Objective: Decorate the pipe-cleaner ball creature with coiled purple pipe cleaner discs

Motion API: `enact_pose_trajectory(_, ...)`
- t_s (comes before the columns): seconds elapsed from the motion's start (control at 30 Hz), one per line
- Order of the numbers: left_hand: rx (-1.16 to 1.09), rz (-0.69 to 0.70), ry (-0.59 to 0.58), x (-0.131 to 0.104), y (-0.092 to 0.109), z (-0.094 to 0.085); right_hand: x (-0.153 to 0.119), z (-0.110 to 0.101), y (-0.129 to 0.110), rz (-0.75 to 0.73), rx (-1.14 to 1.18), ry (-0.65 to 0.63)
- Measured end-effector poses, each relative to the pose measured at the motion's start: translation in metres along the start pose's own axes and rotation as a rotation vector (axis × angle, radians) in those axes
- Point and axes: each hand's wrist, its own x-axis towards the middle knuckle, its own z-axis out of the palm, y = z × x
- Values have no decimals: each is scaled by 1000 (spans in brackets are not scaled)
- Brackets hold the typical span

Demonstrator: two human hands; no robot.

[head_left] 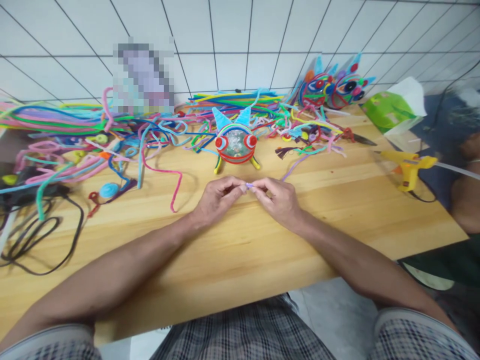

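My left hand [220, 200] and my right hand [276, 200] meet above the wooden table, fingertips pinched on a small purple pipe cleaner [249, 186]. A thin purple length [294, 166] runs out behind my right hand toward the back. Just beyond my hands stands a round figure [236, 145] with light blue pointed ears, red-and-white eyes, red bands around its lower part and yellow and dark feet. My fingers do not touch the figure.
Pipe cleaners [56, 120] lie heaped along the back and left. Two finished-looking figures [348, 87] stand at the back right, near scissors [360, 138] and a green package [390, 112]. A yellow glue gun [408, 167] lies right; a black cable [77, 235] loops left. Another person's arm shows far right.
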Motion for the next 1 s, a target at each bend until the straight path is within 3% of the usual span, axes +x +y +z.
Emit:
enact_pose_trajectory(0.43,34,19,-41,1,5,-1,0,1,4,121,84,-11)
enact_pose_trajectory(0.67,-53,-44,43,5,6,1,2,8,-1,300,387,-40)
enact_pose_trajectory(1.0,-47,-56,7,5,4,-1,0,6,1,240,213,-29)
